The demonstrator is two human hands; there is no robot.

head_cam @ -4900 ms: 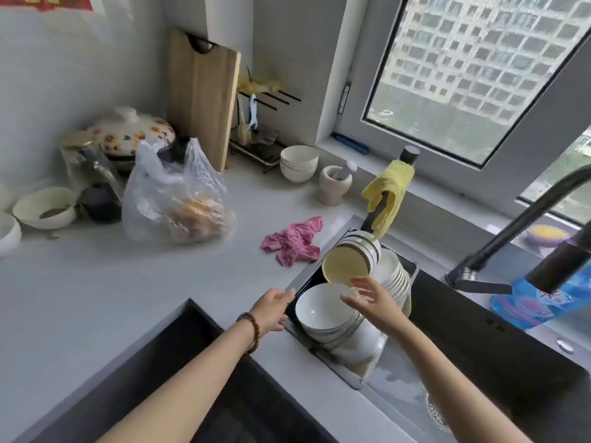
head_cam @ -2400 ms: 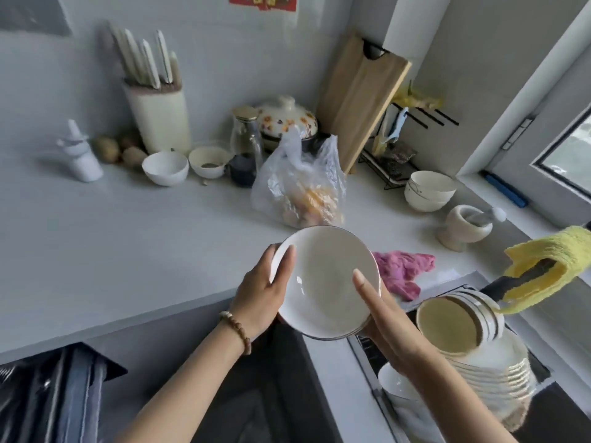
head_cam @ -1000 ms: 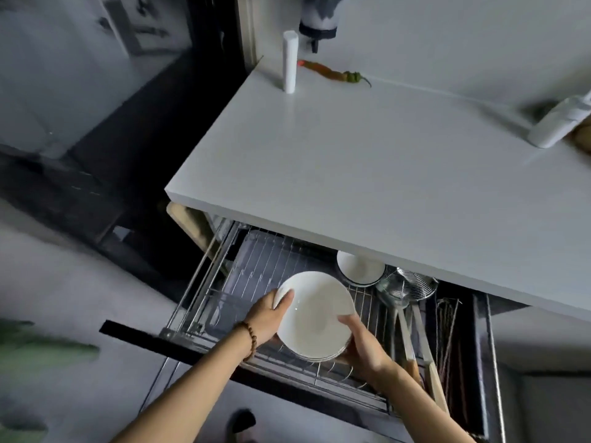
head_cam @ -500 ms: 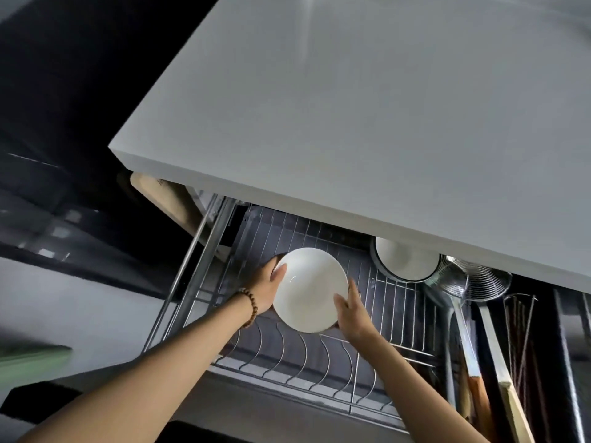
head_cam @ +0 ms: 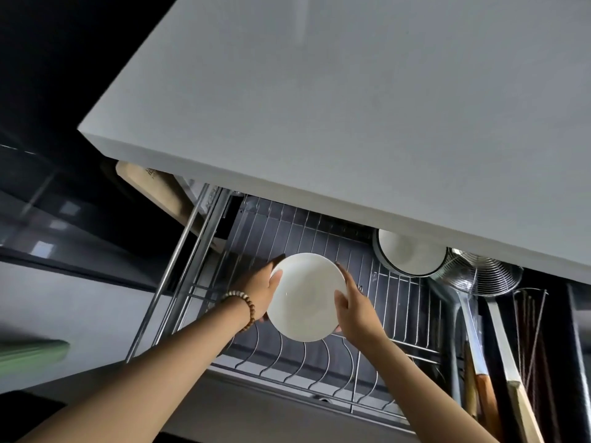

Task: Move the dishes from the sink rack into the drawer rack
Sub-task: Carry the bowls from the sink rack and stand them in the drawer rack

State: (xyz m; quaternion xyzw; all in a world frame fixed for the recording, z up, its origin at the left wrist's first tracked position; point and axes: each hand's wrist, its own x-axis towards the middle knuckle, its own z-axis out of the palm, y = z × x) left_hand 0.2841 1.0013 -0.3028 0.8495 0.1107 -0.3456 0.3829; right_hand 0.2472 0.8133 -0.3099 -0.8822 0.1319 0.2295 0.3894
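Leftmost, a board (head_cam: 150,190) leans beside the drawer's rail. Next, the left hand (head_cam: 260,290) curls round the left rim of the dish (head_cam: 305,297), with its thumb on the inner face. The dish is held tilted, its hollow facing up, over the wire dividers of the rack (head_cam: 287,366). Whether its lower edge touches them I cannot tell. The right hand (head_cam: 355,310) grips the opposite rim, thumb in front and fingers behind. Further right, a bowl (head_cam: 411,254) sits at the back under the counter (head_cam: 351,107), then a strainer (head_cam: 483,274) and long utensils (head_cam: 479,362). The likely trouble is seating. If the rim lands on top of a wire and not between two, the dish could roll or tip forward once both hands let go. Pushed too far back, it might knock the bowl. A smooth glazed rim may also slip if one hand releases early.
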